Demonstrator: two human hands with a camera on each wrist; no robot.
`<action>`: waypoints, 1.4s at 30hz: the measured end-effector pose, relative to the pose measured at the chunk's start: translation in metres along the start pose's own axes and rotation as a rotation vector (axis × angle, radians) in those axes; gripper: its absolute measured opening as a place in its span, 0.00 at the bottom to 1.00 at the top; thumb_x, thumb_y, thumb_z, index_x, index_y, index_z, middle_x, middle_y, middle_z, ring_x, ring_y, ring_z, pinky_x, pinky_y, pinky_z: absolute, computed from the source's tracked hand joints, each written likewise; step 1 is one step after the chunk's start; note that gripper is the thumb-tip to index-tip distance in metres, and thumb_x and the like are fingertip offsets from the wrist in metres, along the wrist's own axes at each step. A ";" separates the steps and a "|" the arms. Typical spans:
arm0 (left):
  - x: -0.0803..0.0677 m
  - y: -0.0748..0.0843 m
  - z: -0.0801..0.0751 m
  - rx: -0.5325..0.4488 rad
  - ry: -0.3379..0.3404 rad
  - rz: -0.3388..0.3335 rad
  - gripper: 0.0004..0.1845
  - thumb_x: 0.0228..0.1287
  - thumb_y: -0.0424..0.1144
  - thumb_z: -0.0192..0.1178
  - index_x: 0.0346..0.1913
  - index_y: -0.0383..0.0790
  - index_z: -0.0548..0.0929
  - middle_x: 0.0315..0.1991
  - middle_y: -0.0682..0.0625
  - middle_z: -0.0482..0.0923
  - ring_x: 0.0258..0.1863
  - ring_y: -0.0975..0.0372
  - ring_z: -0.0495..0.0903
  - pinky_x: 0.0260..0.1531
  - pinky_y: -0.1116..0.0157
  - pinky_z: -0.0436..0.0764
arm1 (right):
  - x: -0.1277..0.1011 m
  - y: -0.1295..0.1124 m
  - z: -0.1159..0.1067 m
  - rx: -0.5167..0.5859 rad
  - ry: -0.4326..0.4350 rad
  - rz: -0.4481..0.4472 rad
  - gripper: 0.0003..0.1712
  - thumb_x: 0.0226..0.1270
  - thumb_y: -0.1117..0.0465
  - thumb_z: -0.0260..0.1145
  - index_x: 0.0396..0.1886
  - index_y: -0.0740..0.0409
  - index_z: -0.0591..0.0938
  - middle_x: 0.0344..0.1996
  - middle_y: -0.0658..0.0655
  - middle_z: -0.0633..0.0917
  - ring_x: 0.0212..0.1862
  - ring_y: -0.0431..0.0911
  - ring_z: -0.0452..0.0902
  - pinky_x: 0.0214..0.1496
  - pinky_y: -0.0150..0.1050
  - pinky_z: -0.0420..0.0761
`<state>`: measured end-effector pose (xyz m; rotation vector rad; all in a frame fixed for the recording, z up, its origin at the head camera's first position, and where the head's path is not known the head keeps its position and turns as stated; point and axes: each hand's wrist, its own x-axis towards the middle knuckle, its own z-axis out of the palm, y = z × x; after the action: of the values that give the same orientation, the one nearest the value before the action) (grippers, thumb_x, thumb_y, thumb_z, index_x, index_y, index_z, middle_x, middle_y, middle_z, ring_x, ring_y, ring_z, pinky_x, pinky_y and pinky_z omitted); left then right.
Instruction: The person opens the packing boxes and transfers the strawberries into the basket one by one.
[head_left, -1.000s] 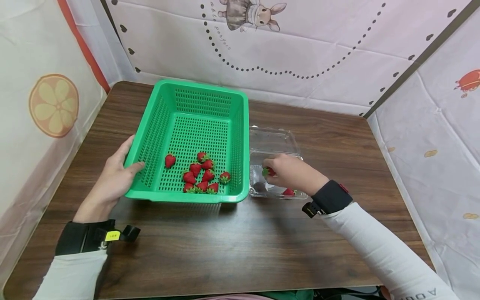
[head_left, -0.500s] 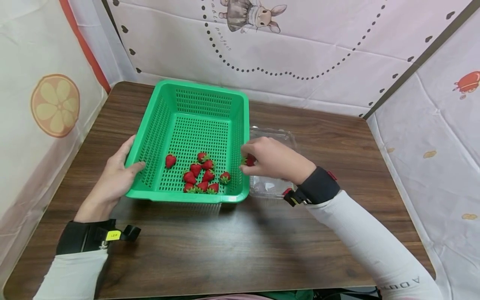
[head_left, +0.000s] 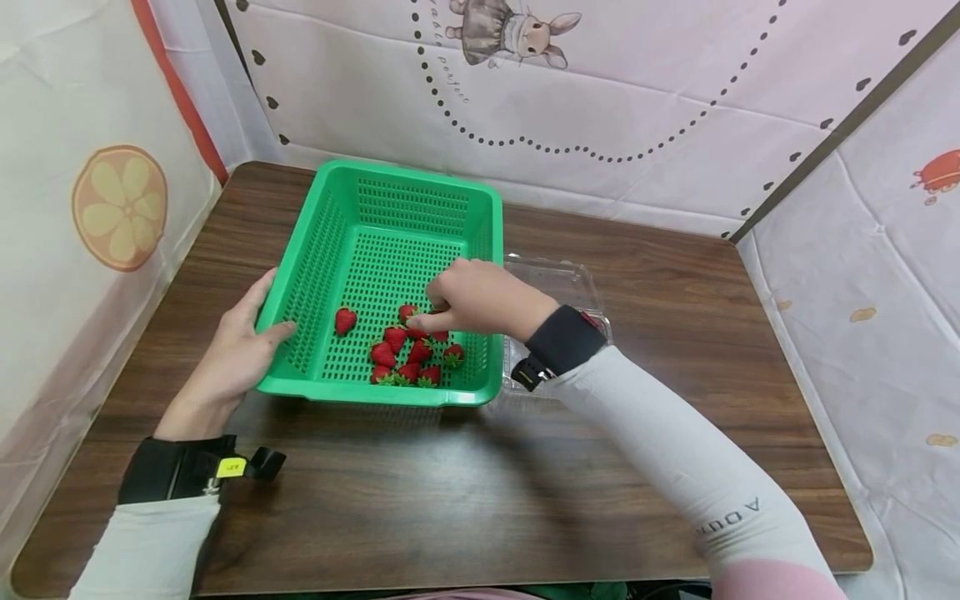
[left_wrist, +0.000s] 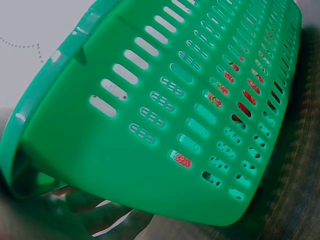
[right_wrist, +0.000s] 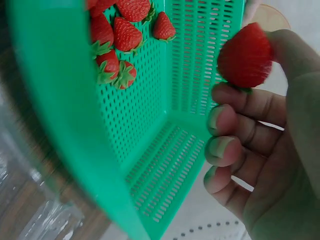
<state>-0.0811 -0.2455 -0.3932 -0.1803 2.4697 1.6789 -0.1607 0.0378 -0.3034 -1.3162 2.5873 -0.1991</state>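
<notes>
My left hand grips the left side of a green perforated plastic basket, thumb over the rim. The left wrist view shows its fingers dimly under the basket's outer wall. Over the inside of the basket, my right hand pinches a red strawberry between thumb and index finger, the other fingers bent loosely. Several strawberries with green leaves lie in the front part of the basket, one strawberry apart on the left. My right hand covers part of the group in the head view.
Right of the basket stands a clear plastic clamshell box, lid open, partly behind my right wrist. A bit of red shows at its right side. Both stand on a dark wooden table, with printed cloth hanging behind and at the sides.
My right hand has moved left from the clear box, over the basket's right rim, carrying a strawberry to above the basket. My left hand has kept its grip on the basket.
</notes>
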 end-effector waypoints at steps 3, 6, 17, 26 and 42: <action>0.000 -0.001 -0.001 -0.007 0.003 0.004 0.37 0.76 0.37 0.42 0.76 0.65 0.36 0.77 0.38 0.47 0.69 0.43 0.58 0.54 0.46 0.68 | 0.014 -0.004 0.002 -0.001 -0.055 0.013 0.33 0.67 0.39 0.59 0.11 0.48 0.58 0.14 0.46 0.53 0.21 0.38 0.45 0.26 0.32 0.49; 0.000 -0.001 -0.001 -0.006 0.000 0.005 0.37 0.76 0.37 0.42 0.76 0.65 0.36 0.76 0.38 0.48 0.69 0.43 0.58 0.53 0.47 0.68 | 0.026 -0.007 0.008 0.005 -0.108 0.015 0.32 0.69 0.40 0.59 0.12 0.49 0.58 0.15 0.47 0.52 0.21 0.39 0.44 0.27 0.33 0.50; 0.000 -0.001 -0.001 -0.016 -0.006 0.006 0.37 0.76 0.37 0.42 0.76 0.66 0.36 0.76 0.38 0.49 0.69 0.44 0.60 0.52 0.50 0.69 | 0.045 -0.016 0.030 0.030 -0.281 0.042 0.25 0.71 0.49 0.60 0.16 0.49 0.62 0.16 0.46 0.54 0.20 0.38 0.49 0.30 0.32 0.56; -0.001 0.000 -0.001 -0.029 -0.005 0.005 0.37 0.75 0.37 0.42 0.76 0.66 0.37 0.76 0.39 0.48 0.69 0.44 0.58 0.56 0.46 0.67 | 0.040 -0.007 0.031 0.078 -0.274 0.022 0.21 0.69 0.51 0.63 0.20 0.52 0.66 0.19 0.46 0.58 0.24 0.39 0.52 0.32 0.32 0.57; -0.001 -0.001 -0.001 0.005 0.003 0.004 0.37 0.75 0.38 0.43 0.76 0.66 0.37 0.76 0.38 0.49 0.68 0.43 0.60 0.49 0.54 0.69 | -0.014 0.018 0.014 0.249 0.055 -0.033 0.09 0.72 0.59 0.59 0.38 0.54 0.85 0.32 0.51 0.85 0.28 0.38 0.73 0.35 0.32 0.73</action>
<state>-0.0798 -0.2466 -0.3932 -0.1782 2.4782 1.6747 -0.1633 0.0596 -0.3192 -1.2784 2.4871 -0.5517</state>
